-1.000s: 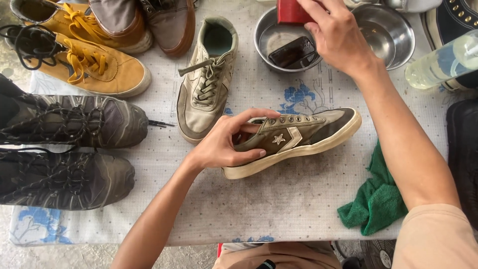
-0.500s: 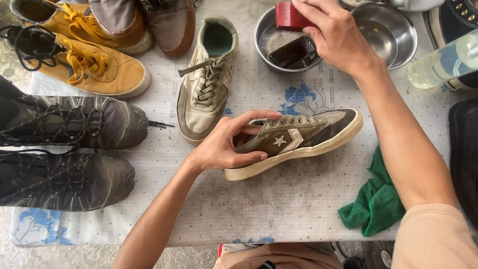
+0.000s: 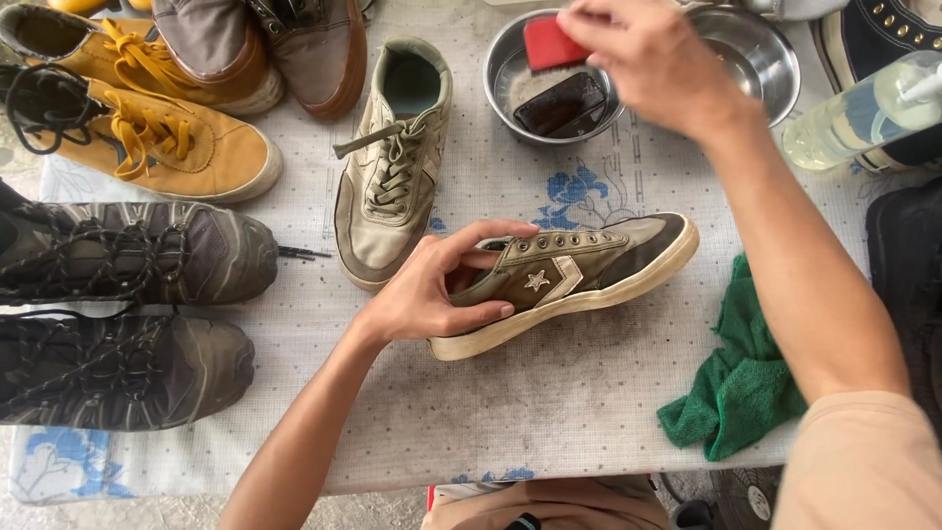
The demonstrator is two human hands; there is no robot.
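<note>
Olive canvas fills the middle of the head view: a low sneaker (image 3: 574, 280) with a pale star lies on its side on the desk (image 3: 549, 412), toe pointing right; the left hand (image 3: 442, 290) clamps its heel end, fingers curled over the collar, thumb pressed along the pale sole; up top, the right hand (image 3: 653, 59) pinches a red sponge (image 3: 549, 44) over a steel bowl (image 3: 549, 93), its fingers closed on the sponge's edge; a dark block sits in that bowl's water, and a second steel bowl (image 3: 760, 69) stands just beside it; a beige laced sneaker (image 3: 392, 172) lies near the left hand; a green cloth (image 3: 741, 378) is crumpled near the olive toe, under the right forearm
</note>
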